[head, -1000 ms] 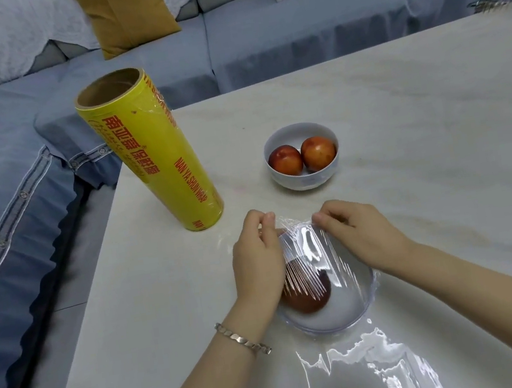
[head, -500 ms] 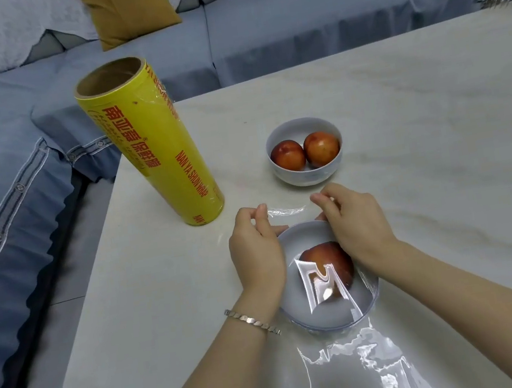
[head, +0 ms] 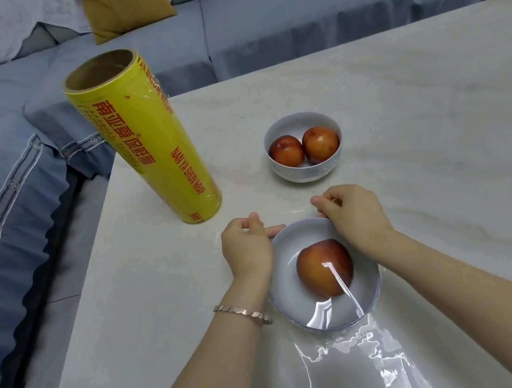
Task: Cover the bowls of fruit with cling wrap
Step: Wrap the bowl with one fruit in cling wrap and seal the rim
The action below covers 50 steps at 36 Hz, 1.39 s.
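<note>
Two bowls stand on the pale marble-patterned counter [head: 418,109] in the head view. The near bowl [head: 288,275] holds a single red-orange fruit [head: 323,266], and a sheet of cling wrap [head: 345,356] lies stretched across its top, with bright creases over the fruit and a crumpled tail trailing on the counter at the near side.

The left hand [head: 248,249], a bracelet [head: 242,312] at its wrist, sits against the bowl's far left rim with its fingers curled, pinching the edge of the film. The right hand [head: 354,215] is at the far right rim, fingers likewise curled and pinching the film just beyond the bowl. A thin glint of film runs between the two hands.

The far bowl [head: 306,173], a little beyond the hands, holds two fruits [head: 285,151] side by side and is uncovered. To its left the yellow roll [head: 147,143] stands on end, near the counter's left edge. Behind the counter is a blue sofa [head: 288,16] with a mustard cushion [head: 124,7].
</note>
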Motion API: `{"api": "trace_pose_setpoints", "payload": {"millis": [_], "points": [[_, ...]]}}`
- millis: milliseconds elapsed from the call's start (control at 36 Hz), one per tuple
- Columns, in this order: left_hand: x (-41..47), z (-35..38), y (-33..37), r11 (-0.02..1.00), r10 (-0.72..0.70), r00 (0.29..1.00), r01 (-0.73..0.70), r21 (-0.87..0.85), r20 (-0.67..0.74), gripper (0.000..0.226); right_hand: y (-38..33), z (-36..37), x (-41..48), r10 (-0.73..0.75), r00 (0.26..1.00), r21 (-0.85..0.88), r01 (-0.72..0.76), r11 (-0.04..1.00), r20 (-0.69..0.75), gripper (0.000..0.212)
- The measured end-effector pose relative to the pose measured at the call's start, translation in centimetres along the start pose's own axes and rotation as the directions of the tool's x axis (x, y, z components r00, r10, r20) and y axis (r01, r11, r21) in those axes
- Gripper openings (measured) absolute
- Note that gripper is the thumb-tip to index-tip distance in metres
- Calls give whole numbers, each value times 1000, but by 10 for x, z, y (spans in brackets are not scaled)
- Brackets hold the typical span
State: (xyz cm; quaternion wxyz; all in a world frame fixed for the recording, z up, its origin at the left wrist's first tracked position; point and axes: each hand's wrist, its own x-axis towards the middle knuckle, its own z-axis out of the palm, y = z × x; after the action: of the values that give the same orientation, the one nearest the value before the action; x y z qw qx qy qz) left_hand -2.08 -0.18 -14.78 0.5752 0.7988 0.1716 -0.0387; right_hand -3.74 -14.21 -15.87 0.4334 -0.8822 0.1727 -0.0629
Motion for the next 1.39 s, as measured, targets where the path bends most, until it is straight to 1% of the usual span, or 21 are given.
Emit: {"api": "trace_pose_setpoints", "payload": {"millis": [56,139,194,250,278,333,389,444,500,528,583,639,694,722,778,833,917,1083,1167,1222,1389], "points": [[0,-1,0,997,-70,997,70,-36,16,24,1,0,1,30,1000,22,-30,999,9,34],[2,-5,-3,979,-188,980,192,-68,66,28,1,-2,3,143,988,71,-147,987,62,39],[7,-7,-5,974,-224,969,225,0,100,34,-1,-5,3,271,951,106,-288,952,147,33],[14,-6,-6,966,-256,955,246,82,152,32,-4,-12,1,417,862,194,-479,856,288,25],[17,-6,-5,957,-273,945,247,149,182,28,-5,-15,1,453,823,214,-538,815,342,27],[22,-9,-4,933,-277,935,207,294,220,23,1,-19,2,463,789,165,-560,812,403,42],[28,-19,-5,926,-210,957,130,354,199,21,7,-25,3,455,759,157,-576,802,466,61],[32,-30,-8,929,-97,987,43,368,130,22,14,-34,1,452,684,192,-648,737,573,68],[30,-38,-8,898,102,991,-130,420,90,22,20,-43,-4,417,651,200,-659,725,634,56],[24,-40,-6,874,209,972,-236,424,109,20,23,-45,-6,387,666,209,-634,745,638,46],[4,-41,6,808,354,902,-428,404,248,25,27,-45,-10,315,725,248,-555,794,613,30],[-18,-36,17,679,408,761,-622,390,504,60,26,-45,-13,259,776,287,-488,824,575,23],[-35,-28,21,529,303,618,-742,411,726,106,24,-45,-14,234,799,308,-457,834,554,21],[-40,-25,21,449,232,585,-773,448,777,122,23,-45,-16,224,812,312,-439,843,538,21],[-46,-18,15,310,145,576,-798,516,804,136,19,-44,-19,201,864,333,-379,863,462,23],[-45,-14,7,234,145,581,-807,543,801,140,16,-42,-24,155,939,363,-267,893,308,24],[-42,-14,-1,208,202,577,-815,541,791,138,10,-36,-30,65,992,281,-92,955,104,21],[-40,-14,-10,229,293,549,-835,500,783,136,9,-22,-33,42,991,207,-15,978,-127,15],[-40,-15,-11,236,299,543,-839,491,785,132,10,-23,-33,-21,983,145,48,988,-183,13],[-40,-15,-9,227,297,539,-841,490,788,132,15,-25,-30,-15,982,131,41,991,-189,13],[-40,-15,-10,222,295,549,-835,503,782,132,34,-15,-18,147,983,98,-137,986,-112,12]]}}
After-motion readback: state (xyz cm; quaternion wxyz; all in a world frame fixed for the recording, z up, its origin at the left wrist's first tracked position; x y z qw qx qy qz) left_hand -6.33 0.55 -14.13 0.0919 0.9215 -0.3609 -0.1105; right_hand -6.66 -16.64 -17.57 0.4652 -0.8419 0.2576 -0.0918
